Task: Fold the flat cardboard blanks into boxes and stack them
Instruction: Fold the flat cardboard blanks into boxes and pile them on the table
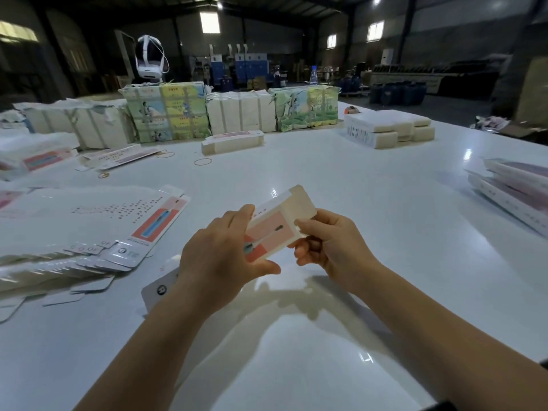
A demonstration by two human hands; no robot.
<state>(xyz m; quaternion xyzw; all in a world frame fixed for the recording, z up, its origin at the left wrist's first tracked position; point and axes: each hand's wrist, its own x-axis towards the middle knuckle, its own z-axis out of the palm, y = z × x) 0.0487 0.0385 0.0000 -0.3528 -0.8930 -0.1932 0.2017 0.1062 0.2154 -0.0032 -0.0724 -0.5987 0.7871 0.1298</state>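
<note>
Both grips, left hand [221,256], right hand [329,241], pinching carton [274,229], fanned blanks [59,262] left, rubber band [202,161] beyond

We see a glossy white table [341,179] bearing fanned flat blanks [74,232] (at our left), rubber bands [203,161], and wrapped bundles [166,112] behind.

Our bare hands and forearms

We worked with nothing on our left hand [221,256] or right hand [329,241]: no gloves, rings or watch showed, and both forearms were uncovered up to the frame's edge. A dark scrap showed at the lower right corner, too cropped to identify.
</note>
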